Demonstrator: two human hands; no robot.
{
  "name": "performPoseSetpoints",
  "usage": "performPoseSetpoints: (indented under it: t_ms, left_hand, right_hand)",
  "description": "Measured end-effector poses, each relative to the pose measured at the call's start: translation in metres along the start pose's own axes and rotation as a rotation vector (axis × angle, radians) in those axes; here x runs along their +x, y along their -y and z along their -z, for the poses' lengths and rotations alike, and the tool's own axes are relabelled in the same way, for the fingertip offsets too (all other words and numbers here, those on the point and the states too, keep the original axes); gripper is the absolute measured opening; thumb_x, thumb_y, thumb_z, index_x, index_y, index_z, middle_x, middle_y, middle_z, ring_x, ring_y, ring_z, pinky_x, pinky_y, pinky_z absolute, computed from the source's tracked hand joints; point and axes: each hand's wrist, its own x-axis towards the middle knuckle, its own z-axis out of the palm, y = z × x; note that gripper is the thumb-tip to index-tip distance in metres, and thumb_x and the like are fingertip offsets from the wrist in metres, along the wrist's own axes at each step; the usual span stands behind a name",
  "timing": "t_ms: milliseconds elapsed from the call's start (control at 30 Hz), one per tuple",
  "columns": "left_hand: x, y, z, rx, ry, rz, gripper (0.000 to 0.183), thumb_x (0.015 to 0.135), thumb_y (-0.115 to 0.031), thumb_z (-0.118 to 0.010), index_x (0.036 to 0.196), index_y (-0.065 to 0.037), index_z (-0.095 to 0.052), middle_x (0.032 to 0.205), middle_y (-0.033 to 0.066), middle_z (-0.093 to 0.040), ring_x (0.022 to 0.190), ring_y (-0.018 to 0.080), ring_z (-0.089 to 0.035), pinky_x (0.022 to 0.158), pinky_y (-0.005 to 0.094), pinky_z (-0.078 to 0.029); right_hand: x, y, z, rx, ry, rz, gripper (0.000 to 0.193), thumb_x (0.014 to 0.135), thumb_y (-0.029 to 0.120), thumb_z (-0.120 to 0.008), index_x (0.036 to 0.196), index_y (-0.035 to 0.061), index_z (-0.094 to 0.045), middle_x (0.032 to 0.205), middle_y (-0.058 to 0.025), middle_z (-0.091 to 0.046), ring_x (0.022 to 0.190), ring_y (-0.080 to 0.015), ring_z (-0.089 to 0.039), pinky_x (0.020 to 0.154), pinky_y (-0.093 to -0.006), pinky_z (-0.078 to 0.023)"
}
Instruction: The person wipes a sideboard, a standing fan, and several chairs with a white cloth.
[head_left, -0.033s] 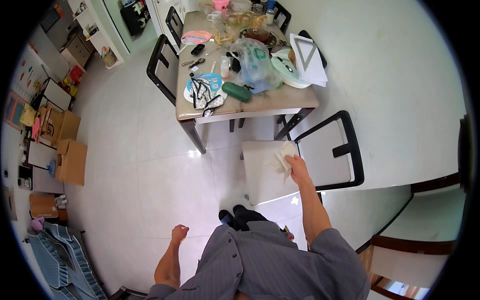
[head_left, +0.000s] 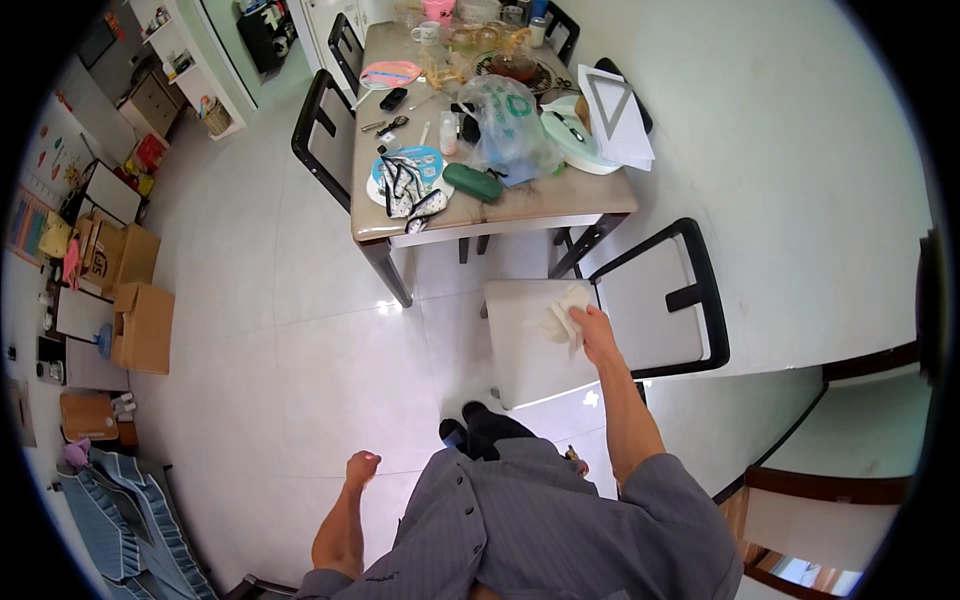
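My right hand [head_left: 597,335] is closed on a crumpled off-white wipe [head_left: 568,310], thin like tissue or cloth. It is over the pale seat of a black-framed chair [head_left: 530,350], near the backrest, and the wipe appears to rest on the seat. Part of the wipe is hidden under my fingers. My left hand [head_left: 362,467] hangs low at my left side above the floor, with its fingers curled in and nothing visible in them. It touches no object.
Ahead stands a dining table [head_left: 540,200] crowded with a plastic bag [head_left: 505,125], a green case [head_left: 473,183], a white bottle [head_left: 448,132] and dishes. Another black chair [head_left: 320,125] stands at its left. Cardboard boxes [head_left: 143,328] line the left wall. A white wall [head_left: 800,230] bounds the right.
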Motion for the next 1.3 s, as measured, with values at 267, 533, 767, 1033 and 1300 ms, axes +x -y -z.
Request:
performPoseSetpoints:
  t_ms: [267, 533, 767, 1033, 1300]
  left_hand:
    - [0.042, -0.073, 0.02, -0.047, 0.095, -0.054, 0.043, 0.086, -0.042, -0.07, 0.107, -0.005, -0.078, 0.105, 0.0191, -0.078, 0.104, 0.0359, -0.073, 0.091, 0.0455, -0.057]
    - [0.131, -0.337, 0.136, 0.087, -0.176, -0.682, 0.04, 0.092, -0.024, -0.071, 0.124, 0.0, -0.069, 0.127, 0.0231, -0.066, 0.11, 0.0403, -0.066, 0.096, 0.0467, -0.054]
    - [0.205, -0.521, 0.176, 0.351, -0.208, -1.062, 0.048, 0.086, -0.014, -0.076, 0.13, -0.002, -0.061, 0.144, 0.0235, -0.055, 0.131, 0.0447, -0.053, 0.108, 0.0522, -0.045]
    - [0.243, -0.6, 0.166, 0.549, -0.177, -1.19, 0.058, 0.085, -0.014, -0.075, 0.14, -0.008, -0.058, 0.16, 0.017, -0.041, 0.15, 0.0417, -0.035, 0.115, 0.0606, -0.036]
    - [0.267, -0.617, 0.174, 0.591, -0.122, -1.238, 0.055, 0.087, -0.015, -0.073, 0.14, -0.007, -0.06, 0.163, 0.0157, -0.038, 0.153, 0.0397, -0.031, 0.116, 0.0613, -0.035]
  right_hand:
    - [0.083, 0.044, -0.053, -1.073, -0.352, 0.833, 0.027, 0.085, 0.019, -0.072, 0.091, -0.0077, -0.072, 0.107, -0.0188, -0.069, 0.098, -0.0368, -0.066, 0.086, -0.0442, -0.053]
    - [0.224, 0.038, -0.168, -1.329, -0.313, 1.112, 0.021, 0.086, 0.017, -0.067, 0.103, 0.0057, -0.072, 0.125, -0.0123, -0.064, 0.125, -0.0347, -0.058, 0.103, -0.0527, -0.044]
    - [0.288, 0.057, -0.075, -1.455, -0.373, 1.104, 0.024, 0.087, 0.019, -0.063, 0.108, 0.0083, -0.069, 0.121, -0.009, -0.065, 0.121, -0.0289, -0.061, 0.1, -0.0516, -0.044]
    - [0.359, 0.116, 0.101, -1.481, -0.996, 0.911, 0.029, 0.093, 0.018, -0.058, 0.117, 0.0024, -0.066, 0.113, -0.0128, -0.066, 0.101, -0.0344, -0.064, 0.088, -0.0486, -0.05]
    - [0.28, 0.079, -0.051, -1.348, -0.297, 1.137, 0.031, 0.093, 0.014, -0.062, 0.118, -0.0029, -0.062, 0.128, -0.0231, -0.062, 0.121, -0.0441, -0.059, 0.105, -0.0524, -0.047]
